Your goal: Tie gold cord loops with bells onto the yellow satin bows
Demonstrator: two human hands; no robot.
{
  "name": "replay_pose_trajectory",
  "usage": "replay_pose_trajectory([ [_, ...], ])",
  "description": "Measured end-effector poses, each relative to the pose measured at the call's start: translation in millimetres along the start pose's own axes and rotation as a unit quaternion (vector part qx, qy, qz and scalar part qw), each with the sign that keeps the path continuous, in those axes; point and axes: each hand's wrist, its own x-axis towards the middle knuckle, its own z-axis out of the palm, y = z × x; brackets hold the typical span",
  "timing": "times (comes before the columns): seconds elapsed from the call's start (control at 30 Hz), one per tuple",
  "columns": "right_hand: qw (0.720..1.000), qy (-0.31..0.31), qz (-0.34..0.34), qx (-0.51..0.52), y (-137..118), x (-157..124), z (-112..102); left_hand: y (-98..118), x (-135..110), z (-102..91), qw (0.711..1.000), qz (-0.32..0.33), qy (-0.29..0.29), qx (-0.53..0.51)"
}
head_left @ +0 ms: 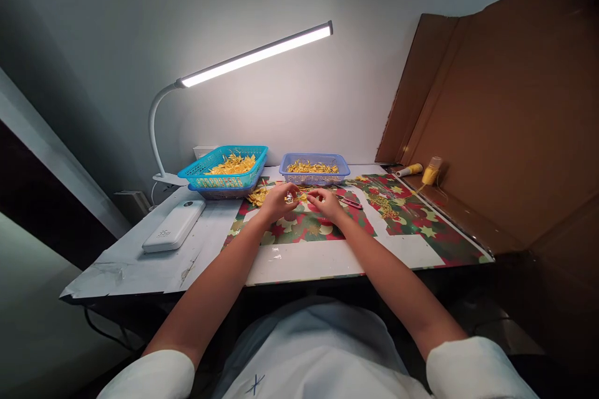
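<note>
My left hand (pixel 279 201) is closed, its fingertips bent inward over the table, with a small shiny silvery thing (pixel 289 197) at them; what exactly it grips is too small to make out. Facing it, my right hand (pixel 326 204) pinches at a small yellow piece (pixel 303 197) in the gap between the hands. A heap of yellow leaf-like pieces (pixel 257 197) lies just left of my left hand. Close to my right hand, a pink hand tool (pixel 351 203) rests on the patterned sheet (pixel 299 234).
Behind the hands stand a turquoise basket (pixel 219 181) and a blue-violet basket (pixel 314 179), both holding yellow pieces. A lit lamp (pixel 257 56) arches above. A white power bank (pixel 174 226) lies left; gold strands (pixel 387 207) and a yellow bottle (pixel 431 171) are right, beside a cardboard wall (pixel 505 106).
</note>
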Motion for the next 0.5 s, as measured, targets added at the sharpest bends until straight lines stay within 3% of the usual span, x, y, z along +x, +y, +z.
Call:
replay_pose_trajectory([
  [0.17,0.998,-0.026,0.029,0.055,-3,0,1,11,-2,3.7,0.999,0.030,0.016,-0.034],
  [0.23,0.997,-0.024,0.038,0.069,-3,-1,-1,12,-2,5.1,0.997,0.000,0.021,-0.074],
  [0.4,0.995,-0.041,0.032,0.085,-4,0,0,7,-1,9.7,0.977,-0.084,-0.035,-0.195],
  [0.5,0.996,-0.008,0.035,0.080,0,5,-5,2,-1,11.4,0.963,-0.121,-0.033,-0.240],
])
